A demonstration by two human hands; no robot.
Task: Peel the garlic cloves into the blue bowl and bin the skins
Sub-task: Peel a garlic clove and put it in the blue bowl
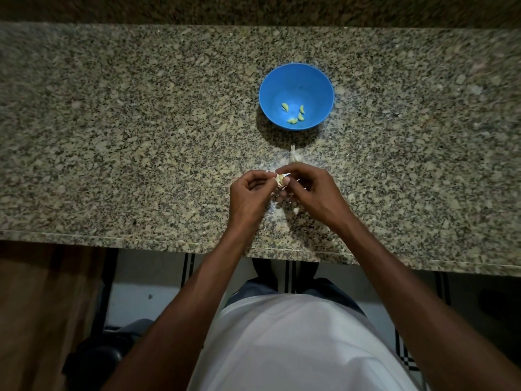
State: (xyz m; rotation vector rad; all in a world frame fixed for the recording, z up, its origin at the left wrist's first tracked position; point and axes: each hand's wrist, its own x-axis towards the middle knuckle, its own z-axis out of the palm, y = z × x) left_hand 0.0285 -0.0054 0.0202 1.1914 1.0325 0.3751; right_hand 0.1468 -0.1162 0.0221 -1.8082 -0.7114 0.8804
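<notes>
Both forearms reach over the bench (pixel 112 136); left hand (pixel 249 193) and right hand (pixel 308 190), fingers curled, pinch one garlic clove (pixel 280 179) near the blue bowl (pixel 296 80).

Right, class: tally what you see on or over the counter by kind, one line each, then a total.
Blue bowl: 1
Peeled cloves in the bowl: 4
Clove being peeled, in the grip of left hand and right hand: 1
Garlic piece lying on the counter: 1
Total: 7
</notes>
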